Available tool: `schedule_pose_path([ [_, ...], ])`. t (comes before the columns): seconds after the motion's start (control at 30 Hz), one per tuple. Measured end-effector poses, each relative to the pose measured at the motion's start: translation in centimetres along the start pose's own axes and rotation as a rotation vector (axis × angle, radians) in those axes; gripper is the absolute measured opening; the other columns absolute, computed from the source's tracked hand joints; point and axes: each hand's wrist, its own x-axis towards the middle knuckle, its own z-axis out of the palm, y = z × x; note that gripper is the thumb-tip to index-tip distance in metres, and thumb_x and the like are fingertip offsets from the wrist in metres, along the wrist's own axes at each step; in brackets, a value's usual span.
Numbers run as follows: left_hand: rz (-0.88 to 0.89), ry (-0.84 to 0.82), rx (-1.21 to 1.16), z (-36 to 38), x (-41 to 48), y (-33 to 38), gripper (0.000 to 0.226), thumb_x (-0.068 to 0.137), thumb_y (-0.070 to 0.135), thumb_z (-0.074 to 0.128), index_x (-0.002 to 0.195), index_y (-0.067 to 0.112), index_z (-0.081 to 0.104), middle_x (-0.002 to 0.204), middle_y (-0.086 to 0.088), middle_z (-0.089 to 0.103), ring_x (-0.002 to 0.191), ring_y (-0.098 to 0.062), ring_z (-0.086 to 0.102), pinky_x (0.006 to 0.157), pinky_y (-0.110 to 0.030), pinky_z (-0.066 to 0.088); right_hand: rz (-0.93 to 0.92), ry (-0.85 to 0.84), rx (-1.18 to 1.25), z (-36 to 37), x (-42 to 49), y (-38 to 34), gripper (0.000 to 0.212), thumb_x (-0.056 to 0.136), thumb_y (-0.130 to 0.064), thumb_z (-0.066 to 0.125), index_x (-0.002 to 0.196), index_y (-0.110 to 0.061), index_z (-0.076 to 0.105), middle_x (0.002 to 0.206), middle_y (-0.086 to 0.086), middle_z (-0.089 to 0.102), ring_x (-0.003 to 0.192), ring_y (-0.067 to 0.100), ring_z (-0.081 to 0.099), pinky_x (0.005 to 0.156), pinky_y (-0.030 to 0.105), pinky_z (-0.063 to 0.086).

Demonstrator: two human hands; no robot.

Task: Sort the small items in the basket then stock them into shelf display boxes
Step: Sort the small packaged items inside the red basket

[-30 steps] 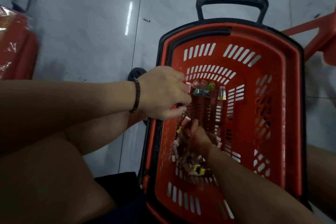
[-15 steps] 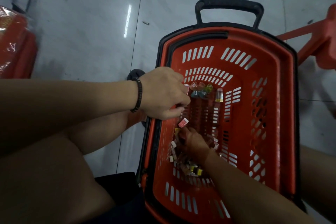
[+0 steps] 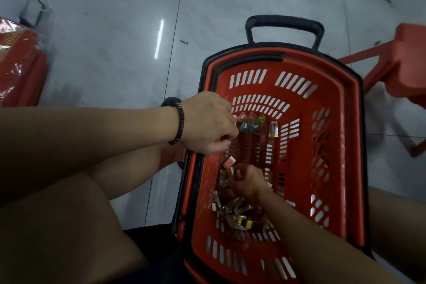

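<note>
Curled right hand (image 3: 247, 183) digs into small items (image 3: 232, 208) heaped along the red basket's (image 3: 345, 145) left side. The left hand (image 3: 207, 124) hovers curled over the left rim; what either holds is hidden.

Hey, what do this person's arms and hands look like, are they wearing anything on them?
The left forearm and right forearm are bare, with no sleeves in view. Neither the left hand nor the right hand has a glove. The only thing worn is a dark beaded bracelet just behind the left hand. The fingers are mostly hidden, so rings cannot be ruled out.
</note>
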Motion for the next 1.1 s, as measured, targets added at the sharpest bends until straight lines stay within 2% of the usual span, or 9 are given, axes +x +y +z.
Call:
schedule_pose_path([
  [0.13, -0.064, -0.122, 0.025, -1.1, 0.2, 0.7, 0.03, 0.098, 0.055, 0.044, 0.099, 0.038, 0.069, 0.092, 0.015, 0.07, 0.078, -0.01, 0.046, 0.078, -0.036, 0.054, -0.002, 0.017, 0.153, -3.5, -3.3, -2.0, 0.024, 0.081, -0.015, 0.087, 0.072, -0.024, 0.066, 0.061, -0.012, 0.066, 0.06, 0.004, 0.062, 0.055, 0.02, 0.049],
  [0.23, -0.233, -0.214, -0.072, -2.1, -0.1, 2.3, 0.024, 0.099, 0.054, 0.052, 0.105, 0.038, 0.068, 0.099, 0.016, 0.07, 0.089, -0.011, 0.058, 0.085, -0.04, 0.056, -0.013, -0.053, 0.418, -6.7, -7.0, -4.1, 0.01, 0.085, -0.001, 0.083, 0.086, -0.003, 0.073, 0.068, 0.004, 0.073, 0.061, 0.022, 0.065, 0.055, 0.028, 0.051],
  [0.3, -0.469, -0.146, -0.365, -2.8, -0.5, 4.8, 0.023, 0.099, 0.052, 0.056, 0.111, 0.036, 0.066, 0.106, 0.014, 0.068, 0.098, -0.011, 0.062, 0.092, -0.042, 0.056, -0.061, -0.058, 0.488, -8.6, -9.4, -5.6, 0.014, 0.086, 0.0, 0.081, 0.098, -0.002, 0.074, 0.08, 0.016, 0.076, 0.066, 0.034, 0.069, 0.062, 0.044, 0.056],
  [0.43, -0.919, 0.089, -0.885, -2.7, 0.5, 11.6, 0.036, 0.101, 0.059, 0.05, 0.123, 0.03, 0.056, 0.112, 0.009, 0.066, 0.101, -0.013, 0.065, 0.092, -0.04, 0.055, -0.22, 0.071, 0.444, -11.7, -14.2, -8.5, 0.017, 0.087, -0.01, 0.084, 0.102, -0.015, 0.077, 0.09, 0.011, 0.079, 0.08, 0.038, 0.077, 0.074, 0.055, 0.065],
  [0.53, -0.999, 0.21, -1.674, -2.5, 1.7, 16.3, 0.046, 0.098, 0.06, 0.058, 0.126, 0.024, 0.062, 0.117, -0.004, 0.073, 0.11, -0.022, 0.07, 0.098, -0.046, 0.058, -0.28, 0.213, 0.337, -12.6, -17.2, -10.1, 0.014, 0.089, -0.014, 0.079, 0.098, -0.024, 0.078, 0.089, -0.001, 0.08, 0.08, 0.019, 0.078, 0.077, 0.048, 0.066],
  [0.6, -0.963, 0.391, -1.973, -2.4, 1.8, 18.3, 0.037, 0.102, 0.046, 0.062, 0.126, 0.018, 0.066, 0.124, -0.011, 0.073, 0.119, -0.027, 0.069, 0.108, -0.051, 0.053, -0.306, 0.261, 0.245, -12.8, -18.9, -10.5, 0.017, 0.085, -0.017, 0.079, 0.099, -0.028, 0.077, 0.089, -0.007, 0.079, 0.082, 0.009, 0.076, 0.077, 0.041, 0.066],
  [0.7, -0.986, 0.523, -2.032, -2.8, 1.5, 19.3, 0.027, 0.107, 0.032, 0.057, 0.123, 0.014, 0.069, 0.122, -0.02, 0.072, 0.118, -0.038, 0.069, 0.101, -0.055, 0.057, -0.387, 0.146, 0.297, -12.7, -21.3, -10.3, 0.047, 0.082, -0.002, 0.076, 0.119, -0.03, 0.074, 0.105, -0.009, 0.079, 0.098, 0.008, 0.076, 0.085, 0.034, 0.065],
  [0.83, -1.038, 0.441, -2.144, -4.1, 0.7, 18.6, 0.026, 0.108, 0.021, 0.053, 0.126, 0.006, 0.065, 0.099, -0.014, 0.078, 0.083, -0.029, 0.077, 0.064, -0.04, 0.061, -0.315, 0.176, 0.67, -11.6, -22.8, -7.9, 0.06, 0.087, 0.008, 0.077, 0.138, -0.022, 0.064, 0.127, -0.003, 0.075, 0.115, 0.013, 0.073, 0.095, 0.039, 0.063],
  [1.1, -1.035, 0.509, -2.247, -5.2, 1.9, 17.9, 0.041, 0.11, 0.024, 0.046, 0.137, -0.005, 0.058, 0.107, -0.02, 0.075, 0.095, -0.029, 0.075, 0.084, -0.042, 0.061, -0.263, 0.528, 0.607, -12.7, -22.5, -8.4, 0.028, 0.09, -0.019, 0.083, 0.11, -0.034, 0.069, 0.102, -0.011, 0.079, 0.095, 0.007, 0.077, 0.085, 0.041, 0.065],
])
